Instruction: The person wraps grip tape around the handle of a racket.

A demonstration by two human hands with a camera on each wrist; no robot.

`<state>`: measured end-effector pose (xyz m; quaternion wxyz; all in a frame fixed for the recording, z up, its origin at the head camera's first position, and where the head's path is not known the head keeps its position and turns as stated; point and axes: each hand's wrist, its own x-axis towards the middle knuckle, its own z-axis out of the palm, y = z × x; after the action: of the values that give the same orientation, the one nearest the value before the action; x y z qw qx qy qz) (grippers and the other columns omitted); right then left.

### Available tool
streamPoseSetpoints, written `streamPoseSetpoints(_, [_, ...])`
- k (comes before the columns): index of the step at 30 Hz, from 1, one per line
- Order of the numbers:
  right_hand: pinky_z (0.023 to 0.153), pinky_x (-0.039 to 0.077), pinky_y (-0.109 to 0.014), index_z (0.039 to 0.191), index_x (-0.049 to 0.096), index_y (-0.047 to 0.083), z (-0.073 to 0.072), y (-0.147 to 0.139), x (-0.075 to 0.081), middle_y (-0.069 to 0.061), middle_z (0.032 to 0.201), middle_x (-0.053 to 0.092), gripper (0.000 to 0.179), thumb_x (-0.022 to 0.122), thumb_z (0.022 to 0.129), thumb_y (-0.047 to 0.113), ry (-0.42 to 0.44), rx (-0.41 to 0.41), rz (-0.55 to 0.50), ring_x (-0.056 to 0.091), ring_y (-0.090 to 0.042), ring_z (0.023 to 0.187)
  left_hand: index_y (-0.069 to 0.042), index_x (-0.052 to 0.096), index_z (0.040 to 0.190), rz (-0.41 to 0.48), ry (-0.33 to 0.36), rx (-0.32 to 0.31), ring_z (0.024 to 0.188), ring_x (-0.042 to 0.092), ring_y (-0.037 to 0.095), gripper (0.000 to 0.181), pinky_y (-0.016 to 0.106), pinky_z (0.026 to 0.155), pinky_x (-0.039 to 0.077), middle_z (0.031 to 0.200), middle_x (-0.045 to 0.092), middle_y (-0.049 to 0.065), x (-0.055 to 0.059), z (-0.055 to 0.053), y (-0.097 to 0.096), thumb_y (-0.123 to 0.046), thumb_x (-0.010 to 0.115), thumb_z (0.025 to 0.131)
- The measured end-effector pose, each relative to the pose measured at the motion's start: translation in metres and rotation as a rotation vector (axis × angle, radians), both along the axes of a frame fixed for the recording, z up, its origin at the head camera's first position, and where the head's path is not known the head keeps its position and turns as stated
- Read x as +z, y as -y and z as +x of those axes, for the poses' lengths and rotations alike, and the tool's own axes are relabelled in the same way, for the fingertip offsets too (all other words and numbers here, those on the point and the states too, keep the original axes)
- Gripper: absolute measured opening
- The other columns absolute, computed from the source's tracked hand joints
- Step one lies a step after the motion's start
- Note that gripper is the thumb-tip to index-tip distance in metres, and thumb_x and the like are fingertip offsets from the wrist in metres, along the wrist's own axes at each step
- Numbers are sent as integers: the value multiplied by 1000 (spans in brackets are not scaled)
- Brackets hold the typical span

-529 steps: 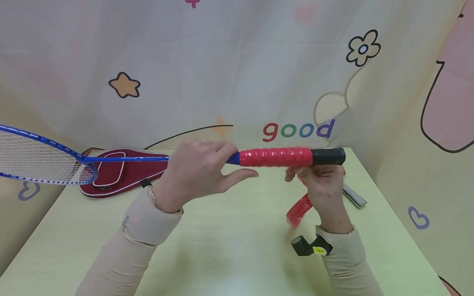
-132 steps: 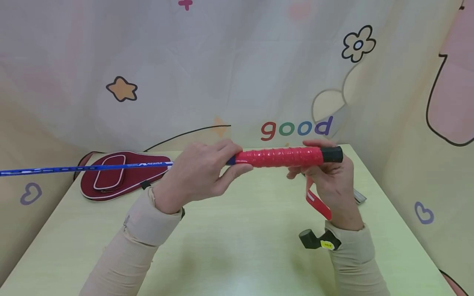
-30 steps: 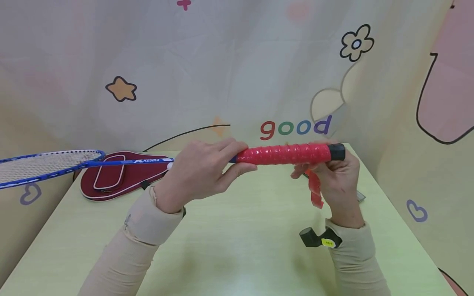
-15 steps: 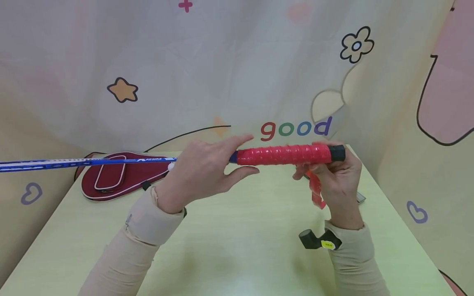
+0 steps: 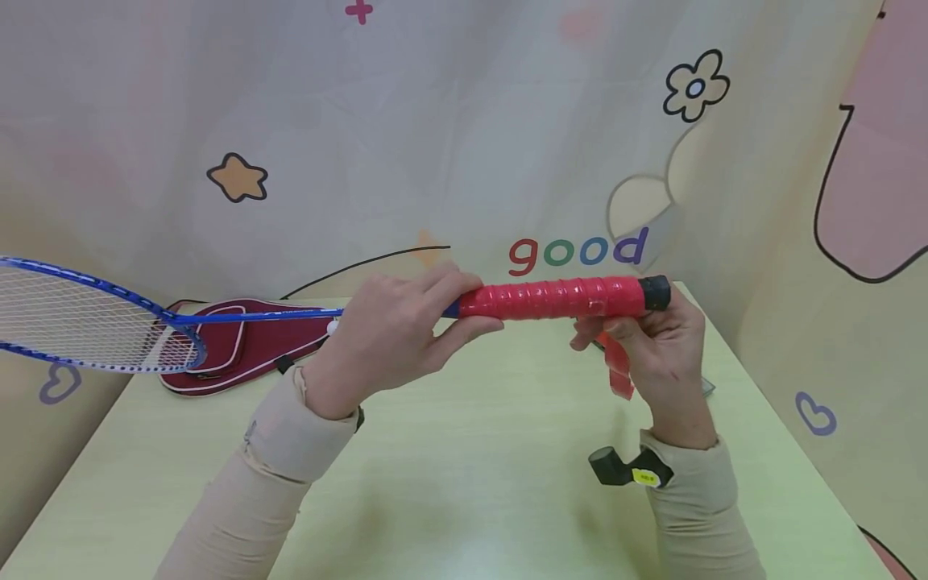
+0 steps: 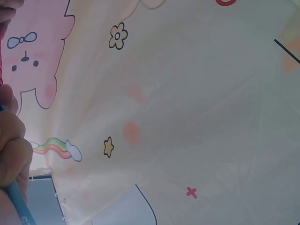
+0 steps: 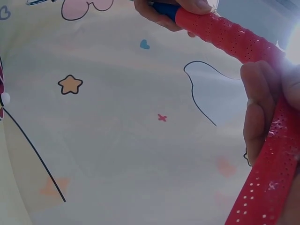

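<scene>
A blue badminton racket (image 5: 255,316) is held level above the table, its strung head at the left. My left hand (image 5: 391,346) grips it where the shaft meets the handle, fingers and thumb around it. Red perforated grip tape (image 5: 551,298) is wound in overlapping turns along the handle, up to a short black butt end (image 5: 656,292). At that end, my right hand (image 5: 667,354) pinches the tape, and a loose tail (image 5: 619,366) hangs below. The right wrist view shows the tape strip (image 7: 265,180) running down past the fingers. The left wrist view catches only curled fingers (image 6: 14,150).
A maroon racket cover (image 5: 271,346) lies at the back left of the pale table (image 5: 464,475), with a small white round thing (image 5: 333,327) beside it. A grey object (image 5: 708,387) shows partly behind the right hand. A printed curtain (image 5: 464,145) hangs behind.
Since the oldest frame, the red tape has covered more of the black handle end, and its tail is shorter. In the last half second the racket has rolled and the left index finger has come down.
</scene>
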<state>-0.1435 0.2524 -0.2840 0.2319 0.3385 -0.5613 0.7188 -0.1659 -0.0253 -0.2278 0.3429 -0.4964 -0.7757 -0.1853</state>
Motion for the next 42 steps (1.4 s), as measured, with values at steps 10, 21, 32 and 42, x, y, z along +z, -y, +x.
streamPoseSetpoints(10, [72,57,-37,127,54,-10,2,4,0,-19,89,69,40,66,89,-2,36,2,-65,71,-29,70,-4,63,100,-11,43,-22,51,45,8,33,21,45,36,76,60,2,-1,0,-1,-35,70,90])
streamPoseSetpoints(21, [67,57,-36,104,59,-13,-2,6,1,-21,83,69,37,78,81,10,-46,6,-122,70,-29,66,-4,56,106,6,99,-51,53,54,8,42,19,46,36,85,67,3,-3,-2,-2,-30,79,82])
streamPoseSetpoints(32, [68,58,-36,105,60,-12,-6,4,0,-21,85,69,39,77,81,13,-40,121,-153,71,-30,69,-5,60,104,22,75,-68,54,49,5,36,19,47,37,85,62,1,-2,-2,-1,-30,76,85])
streamPoseSetpoints(42, [67,57,-36,114,58,-9,-5,4,-1,-21,93,67,49,78,80,18,-6,116,-155,71,-31,69,-5,61,103,7,81,-79,50,41,6,31,21,44,33,78,59,0,-1,-1,-1,-31,71,89])
